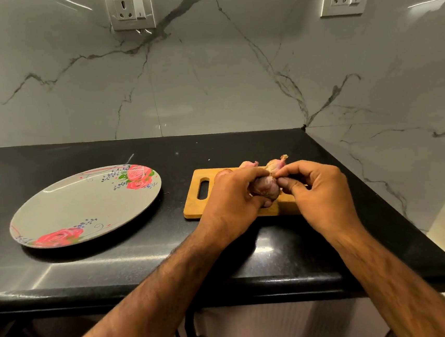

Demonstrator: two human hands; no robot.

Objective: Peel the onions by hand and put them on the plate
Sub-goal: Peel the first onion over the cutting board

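Over the middle of the cutting board (192,208), the left grip (232,197) is curled round an onion (265,187), the bulb poking out between the two hands; whether it touches the wood, I cannot tell. The right grip (318,189), over the board's right end, is closed too, thumb and forefinger pinching the skin at the onion's near tip. More onions (276,164), skins on, line the board's far edge, one half hidden behind the left knuckles. Left of the board, apart from it on the black worktop (89,265), lies the rose-patterned plate (83,206).
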